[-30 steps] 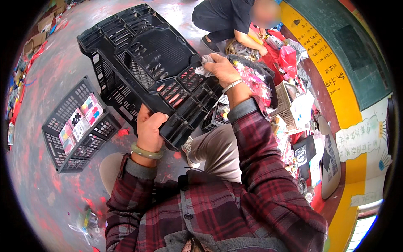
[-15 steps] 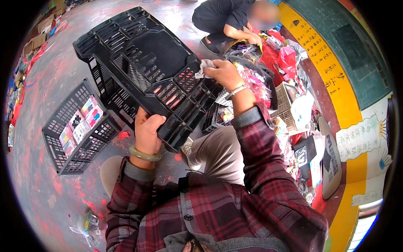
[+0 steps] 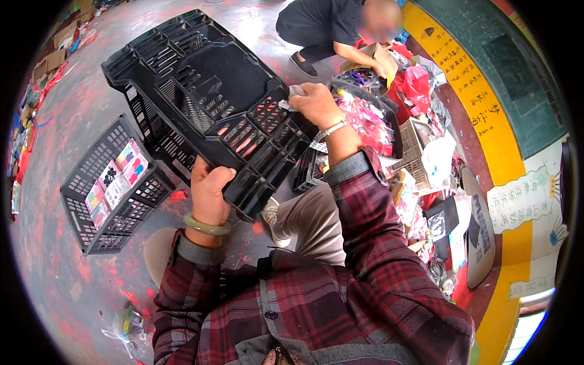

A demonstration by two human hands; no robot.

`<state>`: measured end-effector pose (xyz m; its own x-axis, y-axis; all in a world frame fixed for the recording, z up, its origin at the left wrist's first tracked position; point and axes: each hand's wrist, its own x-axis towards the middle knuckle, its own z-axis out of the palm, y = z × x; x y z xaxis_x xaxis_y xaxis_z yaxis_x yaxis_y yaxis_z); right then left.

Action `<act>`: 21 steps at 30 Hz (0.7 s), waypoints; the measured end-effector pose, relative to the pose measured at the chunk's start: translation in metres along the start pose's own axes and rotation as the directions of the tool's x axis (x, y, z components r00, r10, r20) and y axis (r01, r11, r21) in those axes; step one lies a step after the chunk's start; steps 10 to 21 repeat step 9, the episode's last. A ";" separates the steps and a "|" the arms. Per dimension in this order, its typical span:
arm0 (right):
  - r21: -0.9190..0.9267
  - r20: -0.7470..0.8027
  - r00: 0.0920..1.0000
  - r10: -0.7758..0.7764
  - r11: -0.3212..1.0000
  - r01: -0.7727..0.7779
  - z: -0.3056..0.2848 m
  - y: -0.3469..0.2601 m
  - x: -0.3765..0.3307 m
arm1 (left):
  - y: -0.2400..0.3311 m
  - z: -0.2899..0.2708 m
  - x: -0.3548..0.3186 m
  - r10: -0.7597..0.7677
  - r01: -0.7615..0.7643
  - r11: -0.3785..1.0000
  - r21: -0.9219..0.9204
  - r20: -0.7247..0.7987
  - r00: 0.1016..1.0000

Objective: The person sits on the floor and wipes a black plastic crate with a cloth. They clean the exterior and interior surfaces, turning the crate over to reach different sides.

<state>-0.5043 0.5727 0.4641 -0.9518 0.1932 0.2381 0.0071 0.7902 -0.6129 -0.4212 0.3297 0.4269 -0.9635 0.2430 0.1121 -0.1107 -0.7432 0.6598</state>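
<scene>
A black plastic crate (image 3: 228,67) is held tilted in front of me, its ribbed underside turned up. My left hand (image 3: 208,196), with a pale green bangle at the wrist, grips the crate's near edge, thumb on top and fingers hidden beneath. My right hand (image 3: 321,106) is closed on a crumpled pale cloth (image 3: 295,91) at the crate's right edge. Only bits of the cloth show past the fingers, and whether it is cloth or paper is hard to make out.
On the floor at left stands another black crate (image 3: 121,210) holding colourful packets (image 3: 115,179). Ahead, a person (image 3: 331,30) crouches over bags and boxes. A pile of packaged goods (image 3: 365,121) and a beige crate (image 3: 413,155) line the right side. A plastic bag (image 3: 129,325) lies lower left.
My right hand and the cloth have shifted slightly left along the crate's edge. The crate has edged a little left. The crouching person's arm has reached further right.
</scene>
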 end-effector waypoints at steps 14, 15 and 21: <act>0.485 0.311 0.945 0.105 0.837 -0.253 -0.006 0.011 0.006 | 0.000 -0.005 0.000 -0.019 0.020 0.999 0.033 -0.039 0.999; 0.485 0.311 0.945 0.105 0.837 -0.253 -0.006 0.011 0.006 | 0.000 -0.005 0.000 -0.019 0.020 0.999 0.033 -0.039 0.999; 0.485 0.311 0.945 0.105 0.837 -0.253 -0.006 0.011 0.006 | 0.000 -0.005 0.000 -0.019 0.020 0.999 0.033 -0.039 0.999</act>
